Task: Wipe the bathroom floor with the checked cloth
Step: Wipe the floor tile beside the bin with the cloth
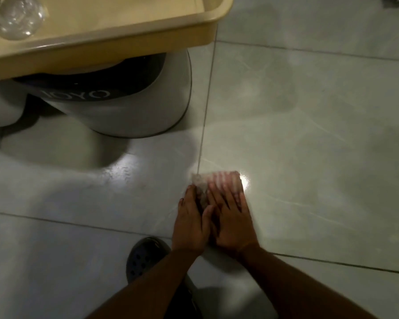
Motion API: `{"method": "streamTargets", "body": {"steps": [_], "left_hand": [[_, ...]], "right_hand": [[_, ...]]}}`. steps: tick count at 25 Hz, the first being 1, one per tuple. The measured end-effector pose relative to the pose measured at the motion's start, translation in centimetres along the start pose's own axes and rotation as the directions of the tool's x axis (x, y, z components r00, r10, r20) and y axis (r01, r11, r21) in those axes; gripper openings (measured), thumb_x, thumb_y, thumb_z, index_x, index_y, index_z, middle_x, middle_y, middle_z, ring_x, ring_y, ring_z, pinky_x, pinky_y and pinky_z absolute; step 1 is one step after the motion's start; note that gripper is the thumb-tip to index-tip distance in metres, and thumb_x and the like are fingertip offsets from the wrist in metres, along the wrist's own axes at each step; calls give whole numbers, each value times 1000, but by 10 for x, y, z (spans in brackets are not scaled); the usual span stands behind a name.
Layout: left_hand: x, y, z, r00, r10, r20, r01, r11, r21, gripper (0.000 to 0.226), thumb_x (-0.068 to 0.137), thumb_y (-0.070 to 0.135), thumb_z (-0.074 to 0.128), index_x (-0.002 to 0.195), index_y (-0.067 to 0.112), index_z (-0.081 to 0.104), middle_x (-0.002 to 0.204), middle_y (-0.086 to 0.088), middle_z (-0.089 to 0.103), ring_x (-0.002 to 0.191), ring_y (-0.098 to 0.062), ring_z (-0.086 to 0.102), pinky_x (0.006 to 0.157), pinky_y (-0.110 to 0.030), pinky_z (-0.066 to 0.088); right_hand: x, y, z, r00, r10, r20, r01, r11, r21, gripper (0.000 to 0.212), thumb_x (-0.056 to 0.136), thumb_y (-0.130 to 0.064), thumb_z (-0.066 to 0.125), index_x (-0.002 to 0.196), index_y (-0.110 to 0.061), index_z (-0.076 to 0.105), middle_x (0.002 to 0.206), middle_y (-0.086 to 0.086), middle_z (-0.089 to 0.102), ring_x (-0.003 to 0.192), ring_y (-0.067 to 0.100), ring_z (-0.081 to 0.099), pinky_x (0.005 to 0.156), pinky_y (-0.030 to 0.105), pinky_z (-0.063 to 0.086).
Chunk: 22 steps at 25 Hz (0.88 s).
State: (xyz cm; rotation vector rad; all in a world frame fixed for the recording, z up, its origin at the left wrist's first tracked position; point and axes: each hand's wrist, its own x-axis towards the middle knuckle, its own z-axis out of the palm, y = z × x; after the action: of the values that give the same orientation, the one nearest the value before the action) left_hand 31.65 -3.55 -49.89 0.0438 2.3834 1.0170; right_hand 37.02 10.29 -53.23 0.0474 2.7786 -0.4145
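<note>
Two bare hands press flat on the checked cloth (219,183), which lies on the shiny tiled bathroom floor (309,125). The left hand (190,223) sits on the near left part of the cloth, and the right hand (232,221) sits just beside it, with the thumbs touching or almost touching. All the fingers are stretched out long and lie on top of the cloth, so each grip is wide open and flat; the hands push down on the cloth and do not curl around it. The cloth is pale with pink-red stripes or checks, and it looks blurry. Its far edge pokes out past the fingertips. A bright spot of light shines on the floor right next to the cloth's right corner.

A dark clog shoe (145,256) with little holes is on the floor near the left arm. Farther away on the left stands a round grey bin (134,113) with a dark band that has white letters on it. A yellow tub (115,44) rests on top of the bin, and something clear and crinkly (14,17), maybe plastic, lies inside the tub.
</note>
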Motion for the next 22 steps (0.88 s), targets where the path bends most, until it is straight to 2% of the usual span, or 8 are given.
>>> {"method": "streamTargets", "body": {"steps": [3, 5, 7, 10, 14, 17, 19, 22], "left_hand": [[-1, 0, 1, 998, 53, 28, -54, 997, 47, 77, 108, 58, 34, 171, 19, 13, 178, 0, 19, 165, -16, 14, 134, -45, 17], [0, -4, 1, 993, 96, 64, -105, 984, 146, 79, 107, 60, 29, 171, 18, 7, 179, 1, 9, 165, -11, 0, 136, -39, 5], [1, -8, 1, 987, 131, 96, -150, 963, 226, 82, 106, 63, 25, 171, 16, 8, 180, 0, 4, 165, -12, -7, 133, -31, -5], [2, -12, 4, 983, 143, 114, -169, 950, 264, 89, 103, 71, 13, 171, 15, 11, 181, 1, -2, 166, -11, -12, 128, -23, -15], [2, -12, 11, 990, 114, 80, -129, 966, 226, 84, 106, 65, 26, 172, 17, 5, 180, 1, -1, 166, -13, -8, 133, -34, -7], [0, -2, 8, 996, 69, 50, -75, 988, 137, 83, 106, 61, 32, 171, 17, 4, 179, -7, 15, 166, -22, 11, 135, -46, 8], [2, 3, 4, 997, 27, 69, -33, 995, 90, 88, 104, 69, 30, 170, 17, 6, 177, -10, 21, 164, -27, 21, 134, -49, 14], [0, 6, -3, 994, 12, 111, -26, 993, 117, 94, 101, 73, 27, 171, 15, 4, 179, -8, 14, 165, -27, 15, 135, -47, 12]], "right_hand": [[-111, 36, 15, 993, 87, 83, -85, 996, -20, 79, 104, -58, 41, 173, -21, 27, 184, -1, 4, 166, 37, 29, 128, 64, 29], [-137, 78, 2, 969, 202, 140, -193, 979, -72, 82, 105, -65, 30, 168, -14, 37, 182, 4, 11, 160, 42, 38, 122, 66, 34], [-116, 113, -15, 931, 345, 121, -335, 937, -99, 86, 106, -68, 21, 168, -10, 35, 180, 10, 22, 161, 43, 34, 123, 68, 34], [-14, 114, -44, 867, 498, 3, -498, 867, -5, 89, 103, -65, 23, 174, -12, 18, 183, 12, 10, 168, 42, 13, 131, 69, 19], [82, 48, -45, 945, 322, -59, -323, 946, -26, 87, 105, -65, 24, 175, -18, 4, 183, 12, 4, 169, 41, 3, 133, 63, 2], [43, 13, -22, 999, 23, 23, -21, 996, -89, 84, 103, -56, 35, 175, -21, 11, 184, 7, 7, 170, 37, 1, 135, 61, 1], [-17, 14, -5, 993, -83, 80, 86, 995, -43, 82, 106, -57, 41, 175, -22, 16, 184, 4, 10, 171, 32, 3, 136, 60, 7], [-105, 33, 8, 988, -84, 126, 92, 994, -59, 77, 105, -57, 46, 171, -21, 32, 180, 4, 27, 168, 28, 17, 126, 68, 31]]}}
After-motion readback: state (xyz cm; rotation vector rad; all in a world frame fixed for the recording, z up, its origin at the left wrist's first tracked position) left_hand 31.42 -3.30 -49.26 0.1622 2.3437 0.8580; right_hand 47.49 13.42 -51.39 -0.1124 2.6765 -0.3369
